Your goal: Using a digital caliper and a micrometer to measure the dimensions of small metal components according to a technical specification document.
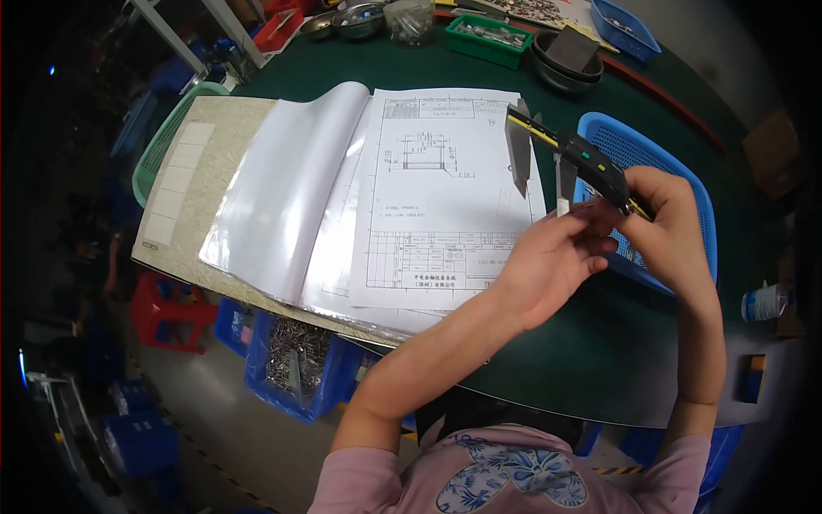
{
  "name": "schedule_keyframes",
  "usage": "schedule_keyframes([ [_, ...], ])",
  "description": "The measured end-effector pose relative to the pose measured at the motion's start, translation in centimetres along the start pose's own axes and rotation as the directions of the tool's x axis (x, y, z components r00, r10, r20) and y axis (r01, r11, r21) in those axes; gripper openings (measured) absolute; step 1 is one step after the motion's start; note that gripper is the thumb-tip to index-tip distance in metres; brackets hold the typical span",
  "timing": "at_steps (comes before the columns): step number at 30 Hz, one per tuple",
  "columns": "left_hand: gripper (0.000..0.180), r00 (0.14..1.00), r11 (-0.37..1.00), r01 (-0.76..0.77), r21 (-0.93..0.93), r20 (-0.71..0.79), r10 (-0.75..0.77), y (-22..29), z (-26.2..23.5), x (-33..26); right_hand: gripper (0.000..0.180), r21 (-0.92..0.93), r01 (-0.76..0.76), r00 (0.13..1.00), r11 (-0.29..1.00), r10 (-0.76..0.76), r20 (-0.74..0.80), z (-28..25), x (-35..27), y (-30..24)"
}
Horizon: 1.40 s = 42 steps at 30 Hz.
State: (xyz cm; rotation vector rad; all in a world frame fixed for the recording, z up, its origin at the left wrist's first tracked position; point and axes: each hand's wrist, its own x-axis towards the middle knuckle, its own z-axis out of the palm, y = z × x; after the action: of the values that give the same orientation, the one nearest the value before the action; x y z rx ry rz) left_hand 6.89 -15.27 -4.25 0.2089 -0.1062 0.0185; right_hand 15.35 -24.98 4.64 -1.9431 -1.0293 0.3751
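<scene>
The left forearm (445, 353) slants far and right; the left hand (548, 267), fingers (597, 247) curled, is just beside the bent right hand (666, 224).

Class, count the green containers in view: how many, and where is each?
2. A green tray of metal parts sits at the table's far side; a green basket is partly hidden by the open binder's left side. Others may be hidden.

On the table (582, 368) lay an open binder (184, 171), and on its right half was a drawing sheet (428, 206). To the right of it stood a basket (621, 137). Between the sheet and the basket, the caliper (591, 165) was in the right hand (664, 227). Behind these, a tray (484, 51) stood left of a bowl (556, 79). Below the table's near edge was a bin (278, 400), and to its left, a stool (167, 313).
</scene>
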Motion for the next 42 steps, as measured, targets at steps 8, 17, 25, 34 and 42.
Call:
schedule_keyframes([
  [8,0.015,0.966,0.974,-0.053,0.221,-0.237,0.106,-0.5,0.9,-0.3,0.009,-0.089,0.081,0.995,0.993,-0.085,-0.045,-0.1,-1.1,-0.3],
  [17,0.013,0.884,0.822,-0.134,0.554,-0.308,0.352,-0.1,1.1,-0.7,0.031,-0.201,0.027,0.99,0.979,-0.054,-0.129,-2.0,-2.9,0.6],
  [25,0.008,0.882,0.623,-0.156,0.767,-0.175,0.437,-0.2,1.7,-0.6,0.031,-0.466,0.191,0.906,0.864,-0.338,-0.255,-4.1,-5.1,5.2],
  [34,0.008,0.923,0.529,-0.084,0.845,-0.134,0.361,-0.3,1.6,-0.7,0.03,-0.546,0.248,0.892,0.8,-0.408,-0.193,-4.7,-5.7,6.2],
  [42,0.006,0.938,0.378,-0.05,0.924,-0.087,0.337,0.0,1.7,-1.0,0.031,-0.535,0.28,0.882,0.797,-0.434,-0.185,-4.9,-5.7,7.1],
])
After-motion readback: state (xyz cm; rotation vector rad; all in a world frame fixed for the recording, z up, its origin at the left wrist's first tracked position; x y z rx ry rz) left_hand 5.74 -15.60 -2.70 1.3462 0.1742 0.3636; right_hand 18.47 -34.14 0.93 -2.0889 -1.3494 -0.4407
